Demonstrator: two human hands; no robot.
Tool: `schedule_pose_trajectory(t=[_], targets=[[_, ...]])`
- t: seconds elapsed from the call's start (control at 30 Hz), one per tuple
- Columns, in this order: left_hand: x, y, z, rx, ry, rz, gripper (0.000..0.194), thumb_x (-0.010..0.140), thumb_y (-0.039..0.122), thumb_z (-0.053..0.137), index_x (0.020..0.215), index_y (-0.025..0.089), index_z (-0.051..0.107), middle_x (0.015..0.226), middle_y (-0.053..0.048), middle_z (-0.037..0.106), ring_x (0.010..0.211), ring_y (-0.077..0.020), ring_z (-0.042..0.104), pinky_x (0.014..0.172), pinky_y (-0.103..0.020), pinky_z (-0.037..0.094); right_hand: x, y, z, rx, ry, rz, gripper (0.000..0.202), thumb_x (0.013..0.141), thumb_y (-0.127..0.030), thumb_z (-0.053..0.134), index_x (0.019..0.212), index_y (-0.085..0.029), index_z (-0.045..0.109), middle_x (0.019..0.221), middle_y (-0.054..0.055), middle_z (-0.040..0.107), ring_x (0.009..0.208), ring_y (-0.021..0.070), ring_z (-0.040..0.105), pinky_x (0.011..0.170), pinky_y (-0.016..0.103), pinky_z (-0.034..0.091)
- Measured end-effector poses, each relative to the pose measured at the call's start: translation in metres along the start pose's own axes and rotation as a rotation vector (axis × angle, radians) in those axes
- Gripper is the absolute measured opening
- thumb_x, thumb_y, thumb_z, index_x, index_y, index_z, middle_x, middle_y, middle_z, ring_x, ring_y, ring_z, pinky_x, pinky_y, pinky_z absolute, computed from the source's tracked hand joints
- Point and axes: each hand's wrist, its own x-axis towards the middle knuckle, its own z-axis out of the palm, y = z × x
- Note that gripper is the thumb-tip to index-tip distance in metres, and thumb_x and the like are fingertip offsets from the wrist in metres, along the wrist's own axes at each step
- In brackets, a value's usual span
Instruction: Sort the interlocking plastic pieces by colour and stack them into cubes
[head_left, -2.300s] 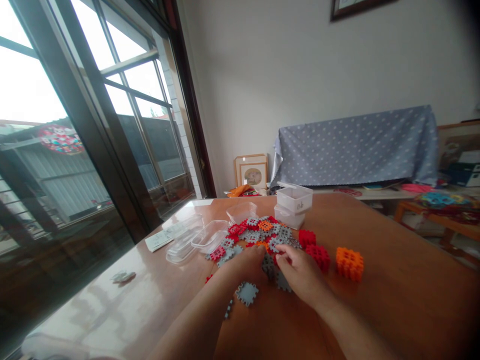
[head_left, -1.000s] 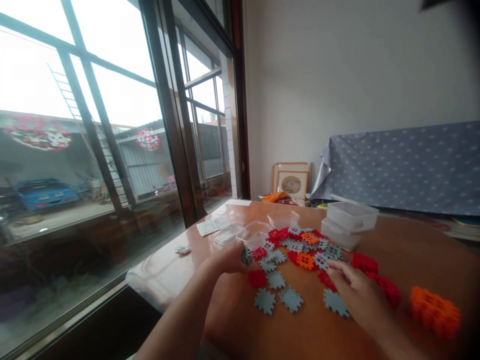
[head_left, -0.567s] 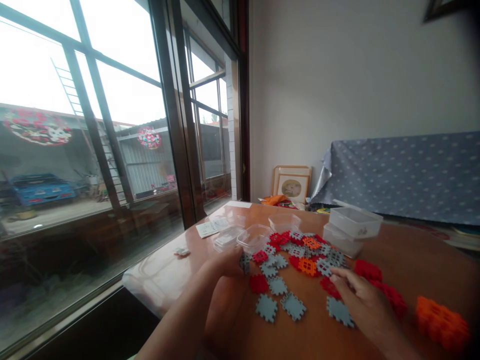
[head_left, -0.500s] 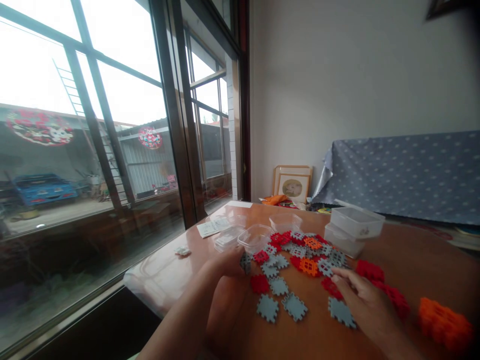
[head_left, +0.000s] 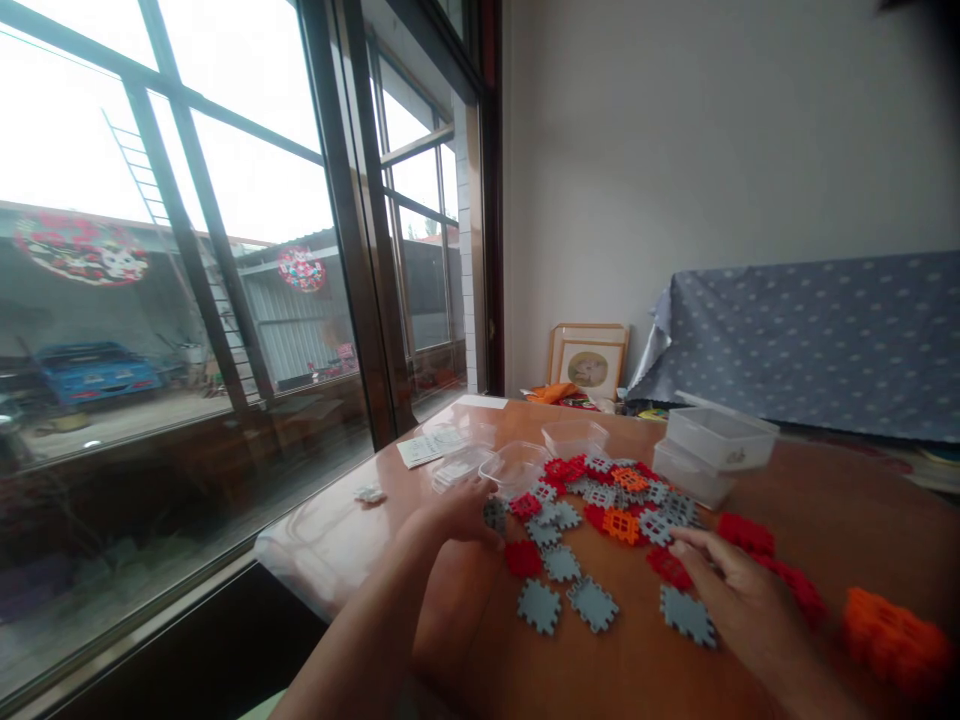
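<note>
At the near left of the toy pile, the thumb and fingers of my left hand [head_left: 466, 512] curve around grey interlocking tiles [head_left: 495, 515] with notched edges. My right hand [head_left: 731, 580] lies low on the right, fingers loosely extended, the tips beside a red tile [head_left: 669, 568] and grey tiles [head_left: 657, 527]. Nothing shows plainly in its fingers. Just below them is a flat grey tile [head_left: 688, 616]. Between my hands are loose grey tiles [head_left: 539, 606], another red tile [head_left: 523, 559] and an orange tile [head_left: 621, 526], some overlapping in a heap.
Clear plastic tubs [head_left: 514, 465] stand behind the heap, and stacked boxes [head_left: 720, 435] at its back right. Red tile stacks [head_left: 746, 535] and an orange stack [head_left: 896, 640] lie on the right. A printed sheet [head_left: 433, 446] and a small pale piece [head_left: 369, 494] rest toward the window.
My left hand's fingers have spread wider around the grey tiles. My right hand keeps nearly the same place. The whole view has shifted slightly.
</note>
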Motion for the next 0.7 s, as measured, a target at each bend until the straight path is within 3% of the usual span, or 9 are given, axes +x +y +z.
schedule_pose_trajectory(t=[0.13, 0.27, 0.43, 0.57, 0.7], targets=[[-0.007, 0.005, -0.005, -0.021, 0.061, -0.022, 0.102, 0.061, 0.069, 0.078, 0.146, 0.023, 0.045, 0.149, -0.015, 0.045, 0.136, -0.0355, 0.044, 0.109, -0.043, 0.039, 0.0, -0.007, -0.004, 0.003, 0.024, 0.004, 0.044, 0.088, -0.056, 0.051, 0.112, -0.026, 0.072, 0.107, 0.004, 0.078, 0.095, 0.0265, 0.072, 0.081, 0.035, 0.055], [-0.012, 0.009, -0.007, -0.024, 0.105, -0.035, 0.096, 0.064, 0.071, 0.075, 0.144, 0.027, 0.046, 0.149, -0.013, 0.045, 0.136, -0.0371, 0.044, 0.108, -0.044, 0.038, -0.001, -0.011, -0.007, 0.016, 0.035, 0.006, 0.043, 0.089, -0.055, 0.05, 0.113, -0.025, 0.07, 0.11, 0.006, 0.077, 0.097, 0.0272, 0.071, 0.087, 0.037, 0.054], [-0.015, 0.016, -0.007, -0.035, 0.2, -0.04, 0.063, 0.077, 0.052, 0.07, 0.133, 0.025, 0.056, 0.136, -0.011, 0.055, 0.123, -0.0316, 0.055, 0.1, -0.038, 0.044, -0.001, -0.011, -0.007, 0.031, 0.032, 0.019, 0.042, 0.089, -0.053, 0.051, 0.114, -0.026, 0.07, 0.11, 0.007, 0.077, 0.098, 0.0274, 0.07, 0.087, 0.037, 0.053], [-0.016, 0.039, -0.009, -0.04, 0.4, -0.036, 0.034, 0.088, 0.036, 0.058, 0.118, 0.021, 0.061, 0.119, -0.01, 0.064, 0.11, -0.0269, 0.059, 0.095, -0.036, 0.044, 0.0, -0.012, -0.007, 0.041, 0.047, 0.038, 0.041, 0.088, -0.052, 0.052, 0.113, -0.026, 0.071, 0.11, 0.005, 0.077, 0.102, 0.0272, 0.07, 0.088, 0.036, 0.052], [-0.014, 0.079, -0.014, -0.102, 0.284, 0.088, 0.024, 0.089, 0.034, 0.054, 0.108, 0.023, 0.063, 0.11, -0.008, 0.067, 0.101, -0.024, 0.062, 0.086, -0.032, 0.046, 0.001, -0.013, -0.008, 0.047, 0.052, 0.061, 0.043, 0.088, -0.05, 0.05, 0.117, -0.025, 0.069, 0.1, 0.005, 0.079, 0.093, 0.0264, 0.072, 0.083, 0.035, 0.053]])
